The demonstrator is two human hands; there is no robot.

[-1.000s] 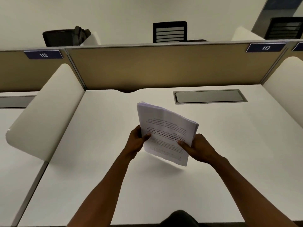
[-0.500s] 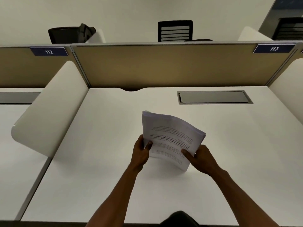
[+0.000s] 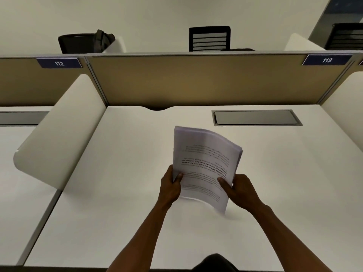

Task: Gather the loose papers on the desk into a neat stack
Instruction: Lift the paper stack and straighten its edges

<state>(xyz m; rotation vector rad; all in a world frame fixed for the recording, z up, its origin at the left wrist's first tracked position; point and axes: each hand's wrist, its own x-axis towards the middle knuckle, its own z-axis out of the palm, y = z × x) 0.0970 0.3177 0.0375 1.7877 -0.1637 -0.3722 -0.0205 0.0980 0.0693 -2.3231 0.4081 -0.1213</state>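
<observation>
A thick stack of white printed papers (image 3: 206, 158) stands nearly upright on the white desk (image 3: 125, 193), its lower edge touching the desktop and its top bowed away from me. My left hand (image 3: 170, 188) grips the stack's lower left edge, thumb on the front sheet. My right hand (image 3: 240, 190) grips the lower right edge in the same way. The printed text faces me upside down. No loose sheets show elsewhere on the desk.
A grey cable hatch (image 3: 257, 117) is set into the desk at the back right. A tan partition (image 3: 196, 79) closes the far side, and white rounded dividers (image 3: 59, 132) stand at left and right. Black chairs (image 3: 209, 38) show beyond the partition.
The stack has come down from the air onto the desktop and turned more upright and square to me. Both hands stayed on its lower edges.
</observation>
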